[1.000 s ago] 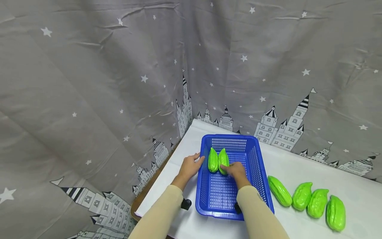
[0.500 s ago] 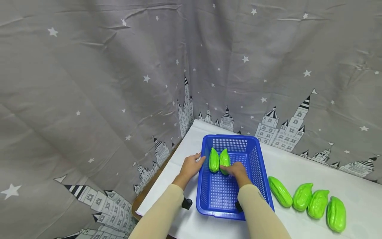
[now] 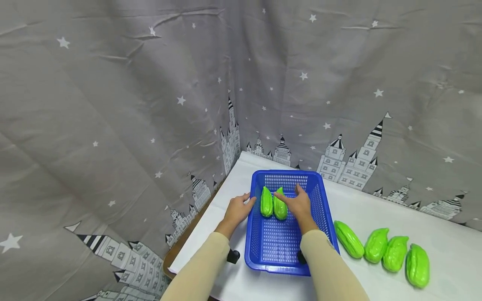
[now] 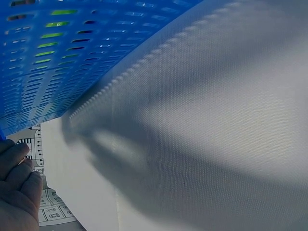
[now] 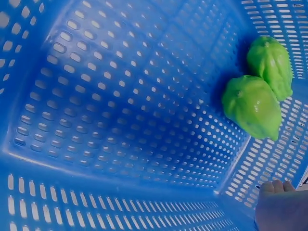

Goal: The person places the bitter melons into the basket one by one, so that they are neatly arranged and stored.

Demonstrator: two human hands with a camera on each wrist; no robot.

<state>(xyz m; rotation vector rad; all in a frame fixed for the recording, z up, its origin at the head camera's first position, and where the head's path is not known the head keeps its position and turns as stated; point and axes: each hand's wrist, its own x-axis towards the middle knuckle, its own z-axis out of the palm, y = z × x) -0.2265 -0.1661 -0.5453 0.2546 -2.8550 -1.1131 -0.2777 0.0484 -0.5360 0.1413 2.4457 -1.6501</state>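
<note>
Two bright green ribbed gourds lie side by side inside a blue plastic basket (image 3: 276,268), the left gourd (image 3: 266,202) and the right gourd (image 3: 280,207), both toward its far left. My left hand (image 3: 236,211) holds the basket's left rim, thumb over the edge and fingers outside. In the left wrist view its bent fingers show at the lower left, by the basket wall (image 4: 43,72). Over the basket's inside, my right hand (image 3: 299,205) has thumb and fingers spread, gripping nothing. Its thumb is near the right gourd; whether they touch I cannot tell.
Several more green gourds lie on the white tabletop to the right of the basket, the nearest gourd (image 3: 349,239) close to its wall. A grey curtain (image 3: 150,104) with castles and stars hangs behind and to the left. The table's wooden edge (image 3: 173,255) shows at left.
My right hand has let go of the right gourd and moved up and away, its fingers spreading. Both gourds lie as before, and the left hand stays at the rim.
</note>
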